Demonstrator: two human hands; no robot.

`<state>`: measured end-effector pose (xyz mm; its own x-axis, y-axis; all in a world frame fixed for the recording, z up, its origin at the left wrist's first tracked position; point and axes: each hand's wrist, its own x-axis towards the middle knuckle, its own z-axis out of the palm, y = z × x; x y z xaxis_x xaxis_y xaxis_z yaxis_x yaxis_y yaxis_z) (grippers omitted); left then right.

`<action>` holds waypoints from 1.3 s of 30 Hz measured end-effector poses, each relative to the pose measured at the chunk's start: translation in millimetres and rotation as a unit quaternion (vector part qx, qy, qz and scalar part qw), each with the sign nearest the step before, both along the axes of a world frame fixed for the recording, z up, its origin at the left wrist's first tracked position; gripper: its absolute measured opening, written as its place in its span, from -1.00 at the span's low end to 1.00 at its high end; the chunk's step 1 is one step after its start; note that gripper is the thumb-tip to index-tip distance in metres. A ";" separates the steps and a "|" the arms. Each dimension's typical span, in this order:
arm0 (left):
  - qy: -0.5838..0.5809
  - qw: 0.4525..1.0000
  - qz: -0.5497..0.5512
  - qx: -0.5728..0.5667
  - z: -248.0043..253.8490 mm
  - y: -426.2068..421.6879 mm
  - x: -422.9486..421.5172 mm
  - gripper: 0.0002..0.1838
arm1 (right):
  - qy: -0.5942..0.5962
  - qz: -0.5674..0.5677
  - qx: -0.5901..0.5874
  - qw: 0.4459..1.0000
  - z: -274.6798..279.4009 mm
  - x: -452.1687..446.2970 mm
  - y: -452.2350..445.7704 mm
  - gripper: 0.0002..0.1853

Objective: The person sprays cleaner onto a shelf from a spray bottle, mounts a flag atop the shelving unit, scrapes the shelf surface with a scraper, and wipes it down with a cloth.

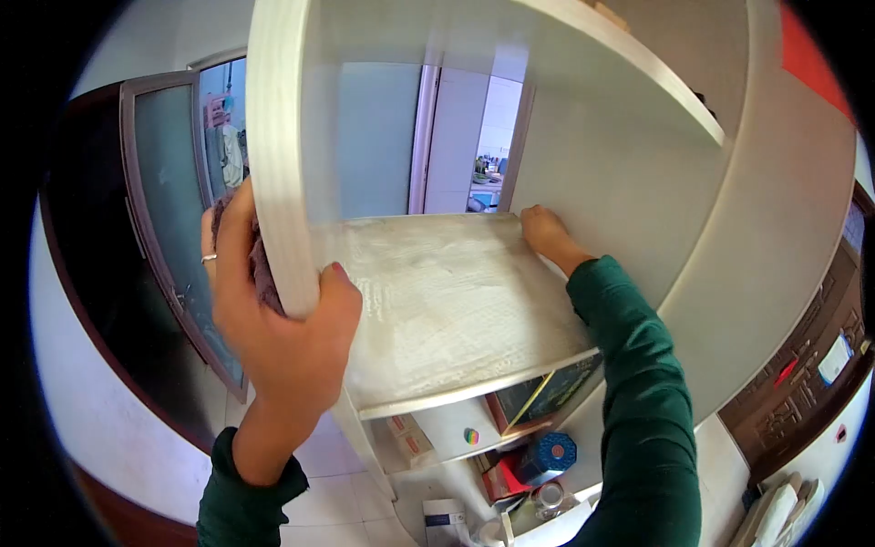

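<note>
My left hand (283, 319) wraps around the pale upright panel (281, 137) of a shelf unit, thumb on the inner face and fingers on the outer side. A dark purple-brown cloth (262, 269) is pressed between those fingers and the panel. My right hand (547, 232) reaches deep into the open compartment. Its fingers are curled closed at the far right corner of the shelf board (447, 292), and whatever they may hold is hidden. Whitish smears and streaks cover the board, which looks wet.
Below the board, lower shelves carry a dark box (547, 398), a blue tin (549, 456), a glass jar (549, 497) and a small rainbow-coloured thing (471, 437). A higher shelf (629, 55) overhangs my right arm. A glass-panelled door (169, 182) stands at left.
</note>
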<state>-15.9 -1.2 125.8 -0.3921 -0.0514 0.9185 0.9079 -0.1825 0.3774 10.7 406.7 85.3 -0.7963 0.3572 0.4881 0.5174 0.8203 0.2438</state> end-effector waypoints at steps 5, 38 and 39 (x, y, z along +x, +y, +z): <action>0.035 0.999 0.028 0.000 1.5 -1.3 1.3 -0.31 | -0.030 0.020 0.024 0.999 6.4 -60.3 39.4 -0.80; 0.032 0.997 0.029 -0.066 4.2 -5.5 0.4 -0.25 | -0.076 -0.006 -0.012 0.997 -3.9 -76.2 42.8 -0.77; 0.029 0.997 0.025 -0.066 3.1 -5.6 0.5 -0.25 | -0.063 0.008 -0.038 0.997 -3.2 -72.8 44.2 -0.77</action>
